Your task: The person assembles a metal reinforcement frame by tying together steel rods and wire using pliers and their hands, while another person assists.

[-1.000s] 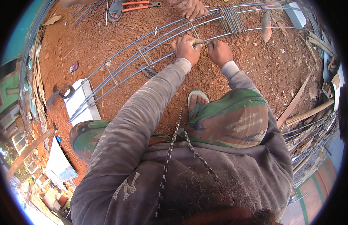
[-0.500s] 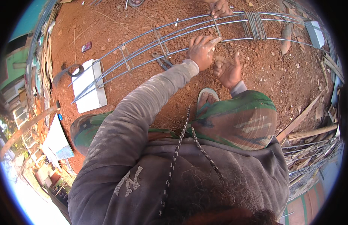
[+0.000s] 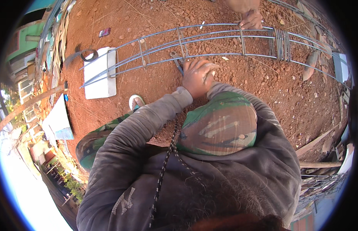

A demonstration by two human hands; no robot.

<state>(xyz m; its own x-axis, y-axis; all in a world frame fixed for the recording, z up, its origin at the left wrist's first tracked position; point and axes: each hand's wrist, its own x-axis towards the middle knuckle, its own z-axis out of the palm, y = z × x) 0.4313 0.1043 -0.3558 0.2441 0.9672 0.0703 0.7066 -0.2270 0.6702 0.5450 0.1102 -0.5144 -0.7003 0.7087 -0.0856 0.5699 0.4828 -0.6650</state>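
Observation:
My left hand (image 3: 197, 78) is drawn in near my raised knee, its fingers bent and gathered at my right hand. Whatever it may hold is hidden. My right sleeve (image 3: 221, 89) reaches in from the other side, and my right hand is mostly covered by the left. Dark-handled pincers (image 3: 179, 64) lie on the soil beside my left hand. Just beyond is a long rebar cage (image 3: 156, 49), thin steel bars with square stirrups. Another person's hand (image 3: 251, 20) touches its far bar beside a stirrup (image 3: 242, 40). Several stirrups are bunched together (image 3: 282, 45) farther right.
A white board (image 3: 100, 85) lies under the cage's left end, with a dark coiled strip (image 3: 89, 55) by it. A small purple packet (image 3: 105, 32) is on the red soil. Stone (image 3: 310, 65) sits at the right; wooden planks (image 3: 315, 142) and more bars (image 3: 321, 184) lie farther right.
My left hand has come away from the cage, back toward my knee, and my right hand has moved in against it. The view has shifted, so the cage appears lower and farther right.

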